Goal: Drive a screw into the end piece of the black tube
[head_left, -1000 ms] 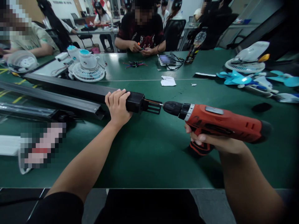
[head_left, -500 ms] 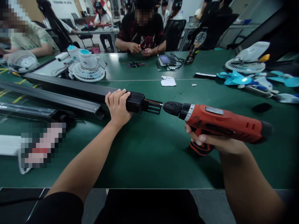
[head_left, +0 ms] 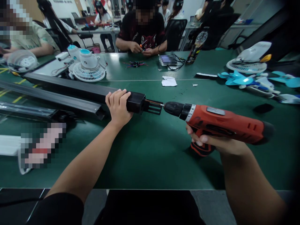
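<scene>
My left hand (head_left: 119,107) is wrapped over the near end of a long black rectangular tube (head_left: 77,89) lying on the green table. From that end sticks out a slotted black bracket (head_left: 153,107). In my right hand (head_left: 203,139) is a red and black cordless drill (head_left: 225,123), held level by its handle with a finger at the trigger. Its chuck (head_left: 173,108) points left, and a thin bit (head_left: 162,105) reaches the bracket's outer end. Whether a screw sits at the tip is too small to tell.
Two more black rails (head_left: 77,101) (head_left: 30,111) lie left of the tube. White fan parts (head_left: 89,70) stand behind it, blue fan blades (head_left: 236,78) at the right. A bottle (head_left: 197,47) and paper scraps (head_left: 169,82) are farther back. A person (head_left: 142,34) works opposite.
Both hands, the tube and the drill stay almost exactly where they were. Across the table, the person's hands have shifted slightly.
</scene>
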A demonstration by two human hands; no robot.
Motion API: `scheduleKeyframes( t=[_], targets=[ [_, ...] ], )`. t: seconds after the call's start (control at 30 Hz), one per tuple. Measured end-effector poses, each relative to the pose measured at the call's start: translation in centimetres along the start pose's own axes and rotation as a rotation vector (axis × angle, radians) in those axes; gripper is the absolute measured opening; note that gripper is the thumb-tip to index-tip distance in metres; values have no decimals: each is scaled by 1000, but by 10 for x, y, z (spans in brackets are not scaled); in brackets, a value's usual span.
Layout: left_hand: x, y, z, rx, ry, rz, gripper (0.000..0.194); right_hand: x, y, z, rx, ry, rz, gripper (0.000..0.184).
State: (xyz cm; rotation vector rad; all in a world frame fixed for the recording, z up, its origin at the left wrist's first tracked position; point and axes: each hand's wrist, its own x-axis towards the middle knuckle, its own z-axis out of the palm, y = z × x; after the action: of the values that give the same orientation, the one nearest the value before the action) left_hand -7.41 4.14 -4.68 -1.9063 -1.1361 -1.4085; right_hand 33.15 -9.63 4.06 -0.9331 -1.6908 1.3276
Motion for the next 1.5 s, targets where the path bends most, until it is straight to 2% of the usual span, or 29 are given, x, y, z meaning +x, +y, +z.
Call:
scheduleKeyframes(
  t=[0.17,0.4,0.67,0.83,0.93,1.27,1.5],
  targets=[
    [1,2,-1,11,21,27,59,2,-5,2,-11,-2,7,41],
    [-3,-2,0,8,-111,-102,56,0,-6,5,-2,30,20,36],
    [-2,0,0,17,-36,-40,56,1,-2,1,4,20,0,38],
    [-2,1,0,78,-62,-69,55,0,-2,1,-6,2,9,33],
    [-2,2,-1,60,-64,-80,56,0,-5,3,-22,14,23,35],
    [1,4,-4,-41,-188,-206,54,-1,-5,1,-20,7,18,35],
    [-1,2,-2,-15,-135,-150,52,1,-7,4,-14,4,14,36]
  ],
)
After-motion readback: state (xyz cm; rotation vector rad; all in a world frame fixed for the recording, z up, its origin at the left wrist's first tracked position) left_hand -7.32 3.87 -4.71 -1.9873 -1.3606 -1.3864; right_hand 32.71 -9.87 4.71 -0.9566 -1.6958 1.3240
